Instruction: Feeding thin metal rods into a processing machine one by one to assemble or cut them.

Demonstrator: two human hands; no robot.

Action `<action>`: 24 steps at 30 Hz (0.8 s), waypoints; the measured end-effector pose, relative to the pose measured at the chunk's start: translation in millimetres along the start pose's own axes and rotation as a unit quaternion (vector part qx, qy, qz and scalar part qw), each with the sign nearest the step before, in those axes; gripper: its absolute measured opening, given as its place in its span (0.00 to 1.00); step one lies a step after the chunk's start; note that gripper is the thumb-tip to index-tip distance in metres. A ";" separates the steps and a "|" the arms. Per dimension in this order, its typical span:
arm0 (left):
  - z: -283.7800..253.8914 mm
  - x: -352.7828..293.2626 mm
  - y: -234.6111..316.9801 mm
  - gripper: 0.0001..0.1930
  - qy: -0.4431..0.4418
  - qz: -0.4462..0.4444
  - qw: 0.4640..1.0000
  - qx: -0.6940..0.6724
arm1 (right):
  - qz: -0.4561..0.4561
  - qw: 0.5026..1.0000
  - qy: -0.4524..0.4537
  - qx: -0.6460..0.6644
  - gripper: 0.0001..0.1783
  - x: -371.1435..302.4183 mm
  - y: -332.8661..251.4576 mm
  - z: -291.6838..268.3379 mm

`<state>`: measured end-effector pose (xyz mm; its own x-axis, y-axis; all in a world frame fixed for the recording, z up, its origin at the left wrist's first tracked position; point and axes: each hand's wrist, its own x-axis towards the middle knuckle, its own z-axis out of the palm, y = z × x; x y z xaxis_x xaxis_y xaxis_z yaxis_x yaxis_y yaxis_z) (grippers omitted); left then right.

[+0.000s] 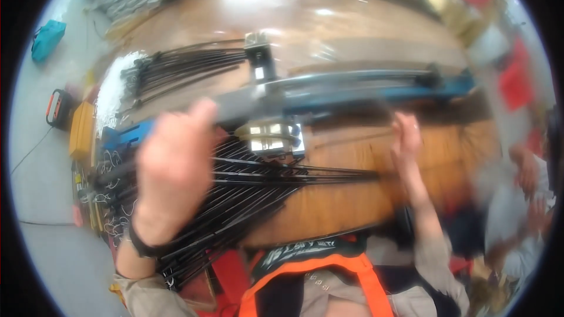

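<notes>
In the head view, the left hand (173, 161) is blurred, its fingers curled in near the left part of a long blue, black and grey metal apparatus (352, 87); whether it grips anything I cannot tell. The right hand (406, 141) is raised with its fingers bunched narrowly, just below that apparatus's right half; blur hides whether something thin is pinched there. Between the hands sits a small white-and-black box with pale switch-like squares (258, 144). Right of the left hand, and partly behind its wrist, thin black rods (252, 199) lie fanned on a brown wooden table (343, 199), their narrow ends pointing toward the right hand.
</notes>
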<state>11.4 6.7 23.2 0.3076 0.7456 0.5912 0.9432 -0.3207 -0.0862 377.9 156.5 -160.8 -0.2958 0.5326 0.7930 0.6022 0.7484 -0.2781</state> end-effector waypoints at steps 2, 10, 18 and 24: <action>-25.3 7.5 -40.4 0.13 0.056 -0.018 0.997 0.054 | 0.073 0.995 -0.050 0.055 0.09 20.1 -3.5 27.1; -49.6 -30.8 -102.7 0.13 0.060 -0.123 0.987 0.079 | -0.030 0.911 -0.155 0.382 0.05 146.6 -109.7 154.6; -31.4 -87.5 -120.5 0.12 0.003 -0.236 0.972 0.014 | 0.000 0.899 -0.213 0.384 0.07 162.9 -115.5 165.4; -17.5 -74.7 -119.9 0.12 0.015 -0.233 0.972 -0.023 | -0.086 0.868 -0.459 0.170 0.07 178.8 -147.3 186.1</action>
<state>-126.8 -20.8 3.4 -0.1564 0.7991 0.5805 0.9724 0.0214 0.2325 98.3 215.1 -78.9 -0.9198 0.3748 0.1159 0.2826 0.8380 -0.4667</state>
